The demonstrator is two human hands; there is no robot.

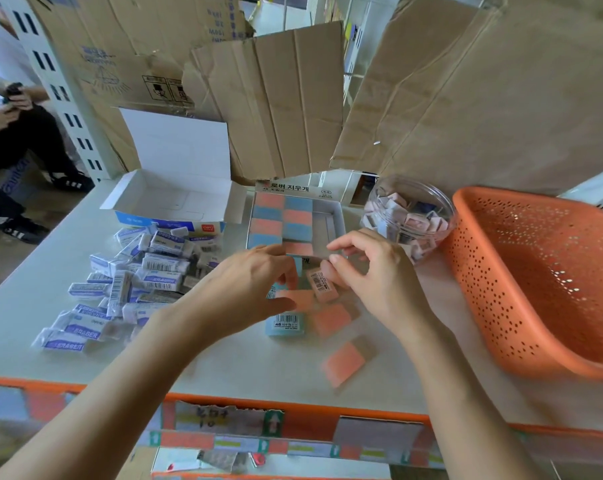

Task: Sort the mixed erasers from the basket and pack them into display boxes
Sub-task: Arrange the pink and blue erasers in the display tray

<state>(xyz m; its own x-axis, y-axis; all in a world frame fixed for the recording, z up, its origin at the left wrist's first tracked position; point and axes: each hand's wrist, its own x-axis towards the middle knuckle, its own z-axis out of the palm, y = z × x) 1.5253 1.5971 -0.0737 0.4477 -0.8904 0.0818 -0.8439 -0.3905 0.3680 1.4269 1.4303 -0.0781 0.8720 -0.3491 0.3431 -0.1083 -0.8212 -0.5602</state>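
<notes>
A white display box (338,216) at table centre holds pink and blue erasers (282,216) in a chequered pattern, with its right side bare. My left hand (244,289) reaches to the box's front edge, fingertips by a pink eraser (298,248). Its thumb lies over loose erasers, and whether it grips one is unclear. My right hand (372,271) pinches a pink barcoded eraser (322,285) between the hands. Loose pink erasers (343,363) and a blue one (286,325) lie in front. The orange perforated basket (521,278) stands at the right.
A pile of white-and-blue sleeved erasers (130,275) lies at the left, in front of an open white-and-blue box (168,202). A clear round tub (410,220) of small erasers stands between box and basket. Cardboard sheets (275,98) rise behind. A seated person (12,133) is at far left.
</notes>
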